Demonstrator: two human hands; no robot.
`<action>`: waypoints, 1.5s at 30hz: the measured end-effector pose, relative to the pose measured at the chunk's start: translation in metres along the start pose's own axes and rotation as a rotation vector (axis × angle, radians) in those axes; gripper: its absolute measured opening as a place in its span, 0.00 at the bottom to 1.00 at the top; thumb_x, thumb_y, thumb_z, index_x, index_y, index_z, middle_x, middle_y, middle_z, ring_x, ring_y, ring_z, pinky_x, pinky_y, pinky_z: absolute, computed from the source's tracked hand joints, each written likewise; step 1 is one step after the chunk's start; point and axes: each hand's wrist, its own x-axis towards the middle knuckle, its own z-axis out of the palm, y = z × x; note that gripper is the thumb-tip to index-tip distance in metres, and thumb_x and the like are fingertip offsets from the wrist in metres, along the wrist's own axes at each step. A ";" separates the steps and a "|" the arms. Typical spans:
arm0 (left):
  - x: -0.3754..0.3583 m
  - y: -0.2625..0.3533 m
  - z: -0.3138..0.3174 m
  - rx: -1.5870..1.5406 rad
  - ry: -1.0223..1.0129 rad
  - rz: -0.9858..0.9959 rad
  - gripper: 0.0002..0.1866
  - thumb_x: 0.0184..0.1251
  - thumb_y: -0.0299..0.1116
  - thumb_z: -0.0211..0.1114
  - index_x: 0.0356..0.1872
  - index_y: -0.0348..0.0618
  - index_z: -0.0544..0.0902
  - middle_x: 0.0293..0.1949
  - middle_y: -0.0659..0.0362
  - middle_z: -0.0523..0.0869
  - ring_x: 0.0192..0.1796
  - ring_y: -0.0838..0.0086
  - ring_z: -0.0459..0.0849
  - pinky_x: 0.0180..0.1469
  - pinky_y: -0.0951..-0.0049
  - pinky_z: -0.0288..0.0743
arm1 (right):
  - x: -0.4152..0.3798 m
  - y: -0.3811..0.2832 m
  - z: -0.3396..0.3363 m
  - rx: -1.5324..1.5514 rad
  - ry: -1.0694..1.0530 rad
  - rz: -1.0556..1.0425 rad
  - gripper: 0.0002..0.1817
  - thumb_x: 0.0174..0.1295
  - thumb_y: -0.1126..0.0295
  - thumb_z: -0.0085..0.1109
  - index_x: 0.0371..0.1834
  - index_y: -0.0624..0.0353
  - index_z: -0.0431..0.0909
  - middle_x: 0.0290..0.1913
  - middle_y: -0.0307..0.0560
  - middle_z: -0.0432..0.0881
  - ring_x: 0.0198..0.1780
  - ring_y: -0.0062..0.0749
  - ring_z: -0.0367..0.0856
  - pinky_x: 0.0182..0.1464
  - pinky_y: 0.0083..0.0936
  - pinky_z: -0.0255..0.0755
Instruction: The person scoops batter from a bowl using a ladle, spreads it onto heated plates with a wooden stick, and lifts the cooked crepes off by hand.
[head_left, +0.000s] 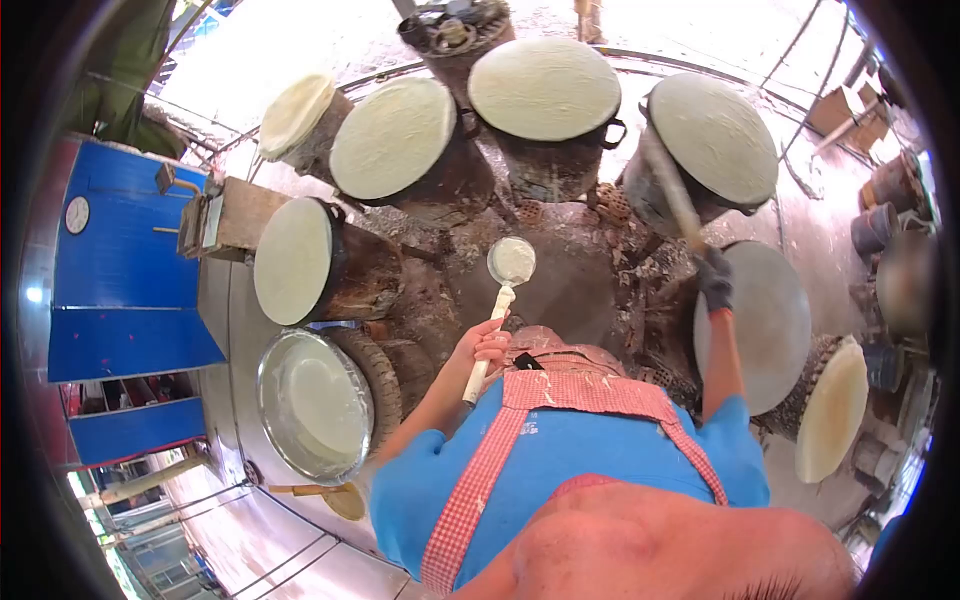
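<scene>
My left hand (480, 350) is closed around the pale handle of a ladle (512, 262). White batter coats the ladle's bowl, which is over the dark floor in front of me. On my right hand (714, 280) is a dark grey glove. Its fingers are wrapped round a long wooden stick (672, 192), smeared by motion, that points away toward the far right pan. That round pan (715, 135) is covered with a pale batter sheet. Just beside my right hand lies a bare grey round pan (768, 330).
Several batter-covered pans (545, 88) on drum stoves curve around me. At left stands a metal basin (315, 400) of white batter, with a yellowish scoop (345, 500) below it. A pale round sheet (833, 410) is at right. A blue cabinet (130, 240) stands far left.
</scene>
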 end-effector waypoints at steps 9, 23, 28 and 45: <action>-0.117 0.073 -0.037 -0.148 -0.135 0.120 0.17 0.66 0.37 0.46 0.18 0.40 0.65 0.14 0.63 0.61 0.10 0.80 0.57 0.09 0.80 0.54 | 0.056 -0.195 0.221 -0.554 -0.174 -0.226 0.20 0.53 0.57 0.51 0.46 0.54 0.73 0.33 0.55 0.78 0.37 0.49 0.76 0.39 0.35 0.68; -0.084 0.072 -0.045 -0.349 -0.418 0.530 0.16 0.68 0.35 0.41 0.52 0.45 0.70 0.16 0.63 0.59 0.12 0.82 0.58 0.12 0.81 0.56 | 0.137 -0.227 0.250 -0.669 -0.740 -0.621 0.29 0.46 0.48 0.56 0.50 0.55 0.71 0.42 0.56 0.77 0.41 0.48 0.76 0.44 0.36 0.68; -0.053 0.050 -0.029 -0.407 -0.522 0.665 0.17 0.68 0.35 0.40 0.55 0.45 0.68 0.16 0.64 0.58 0.12 0.82 0.57 0.13 0.82 0.57 | 0.237 -0.259 0.387 -0.340 -0.435 -0.205 0.22 0.49 0.49 0.52 0.32 0.59 0.78 0.29 0.58 0.78 0.35 0.51 0.77 0.37 0.38 0.69; -0.126 0.038 -0.087 -0.482 -0.519 0.836 0.16 0.68 0.34 0.41 0.54 0.49 0.70 0.17 0.64 0.59 0.12 0.82 0.58 0.11 0.83 0.56 | 0.198 -0.448 0.455 -0.312 -0.113 -0.606 0.19 0.47 0.54 0.50 0.32 0.58 0.78 0.29 0.57 0.78 0.35 0.52 0.77 0.39 0.40 0.70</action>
